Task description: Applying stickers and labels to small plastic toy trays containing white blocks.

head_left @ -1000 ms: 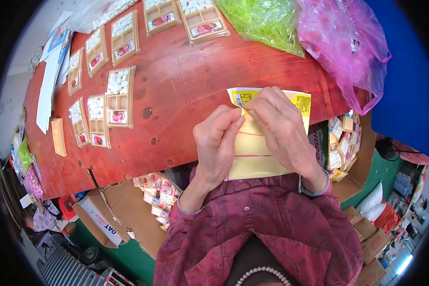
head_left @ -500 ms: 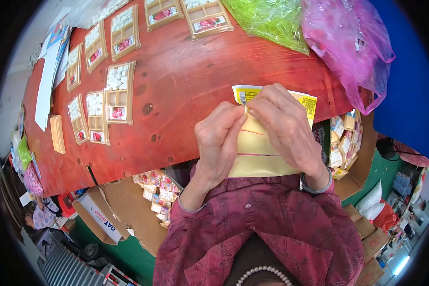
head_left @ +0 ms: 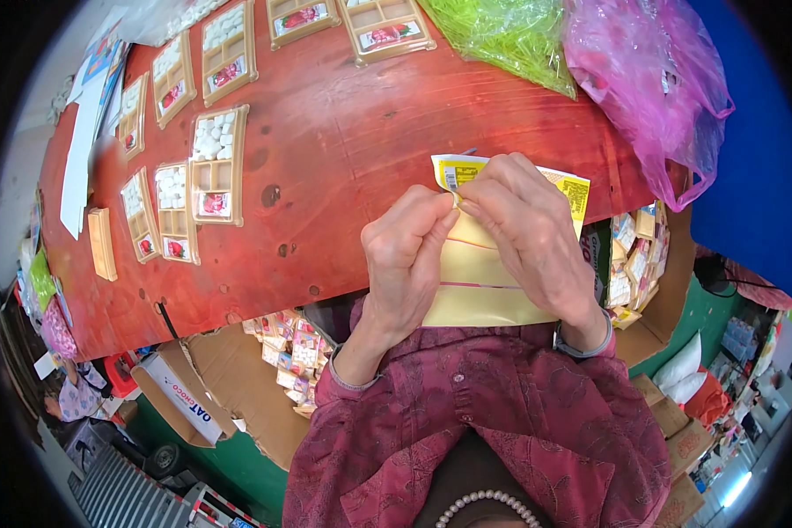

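Note:
My left hand [head_left: 407,255] and my right hand [head_left: 532,233] meet over the near edge of the table, thumbs and fingertips pinched close together. Between the fingertips shows a tiny pale yellowish bit, too small to name; whether it belongs to the sheet beneath cannot be made out. Under both hands lies a pale yellow printed sheet [head_left: 471,302], with a thin red line and a pink line across it. Its far end is white and brighter yellow with a barcode, and its near end reaches my lap. My hands hide its middle.
Several compartment trays [head_left: 219,179] with white pieces and strawberry labels lie on the red table [head_left: 352,158]. A lime-green bag [head_left: 510,40] and a pink plastic bag [head_left: 647,79] stand far right. Cardboard boxes [head_left: 264,414] of small packs flank me. A wooden block [head_left: 102,245] lies left.
The view has shifted slightly, so the trays sit a little higher and further left. Both hands keep the same pinch over the yellow sheet.

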Tool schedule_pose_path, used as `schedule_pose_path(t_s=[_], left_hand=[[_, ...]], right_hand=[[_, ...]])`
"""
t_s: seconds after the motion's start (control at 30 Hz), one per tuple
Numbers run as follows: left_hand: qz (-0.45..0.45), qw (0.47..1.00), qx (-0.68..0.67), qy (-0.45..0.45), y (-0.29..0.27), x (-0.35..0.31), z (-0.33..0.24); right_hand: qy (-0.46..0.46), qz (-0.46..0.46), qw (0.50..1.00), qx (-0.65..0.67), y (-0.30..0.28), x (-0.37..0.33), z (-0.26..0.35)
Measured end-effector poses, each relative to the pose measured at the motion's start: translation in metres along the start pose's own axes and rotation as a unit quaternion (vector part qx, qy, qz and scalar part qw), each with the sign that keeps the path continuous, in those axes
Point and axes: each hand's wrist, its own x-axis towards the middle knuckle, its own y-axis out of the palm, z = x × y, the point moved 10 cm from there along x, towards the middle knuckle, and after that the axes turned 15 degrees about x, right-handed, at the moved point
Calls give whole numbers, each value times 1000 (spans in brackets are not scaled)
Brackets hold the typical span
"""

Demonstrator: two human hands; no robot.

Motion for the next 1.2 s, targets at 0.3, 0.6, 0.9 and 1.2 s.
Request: schedule_pose_path(t_s=[0.3, 0.6, 0.9, 1.2], left_hand=[[-15, 1000, -16, -4, 0, -1, 3], [-3, 1000, -12, -10, 1, -3, 4], [-9, 1000, -18, -11, 2, -4, 6], [23, 965, -225, -133, 16, -16, 40]], right_hand=[[-4, -9, 1000, -19, 3, 0, 0], [25, -11, 999, 25, -1, 0, -3], [18, 9, 1000, -19, 3, 0, 1], [48, -28, 997, 60, -1, -5, -18]])
